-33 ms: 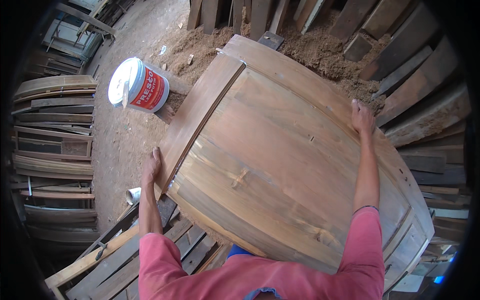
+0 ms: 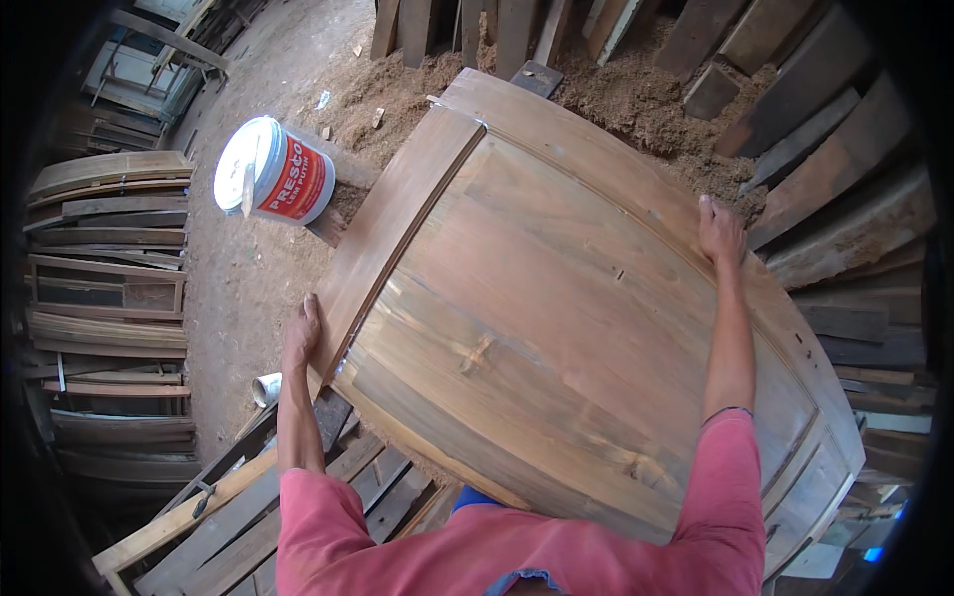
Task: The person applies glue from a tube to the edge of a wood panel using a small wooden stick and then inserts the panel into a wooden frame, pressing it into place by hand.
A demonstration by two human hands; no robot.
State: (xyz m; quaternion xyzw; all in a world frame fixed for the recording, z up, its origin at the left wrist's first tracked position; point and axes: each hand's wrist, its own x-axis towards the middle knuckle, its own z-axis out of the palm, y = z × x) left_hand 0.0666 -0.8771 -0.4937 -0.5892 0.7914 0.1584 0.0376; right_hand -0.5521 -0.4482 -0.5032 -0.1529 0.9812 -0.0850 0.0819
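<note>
A large brown wooden door [image 2: 537,298] with a framed panel lies slanted in front of me. My left hand [image 2: 301,335] is closed on the rail at its left end, thumb up along the edge, the other fingers mostly hidden. On the far long edge, my right hand [image 2: 722,235] is closed with its fingers curled over the stile. Both arms reach wide apart across the door. Dark joint lines and a few small marks show on the wood.
A white bucket [image 2: 316,189] with a red label, a stick across its lid, stands beyond the left end. A white cup-like container [image 2: 266,389] lies below it. Stacked frames [image 2: 109,308] line the left; leaning boards [image 2: 835,189] and sawdust [image 2: 636,109] are at far right.
</note>
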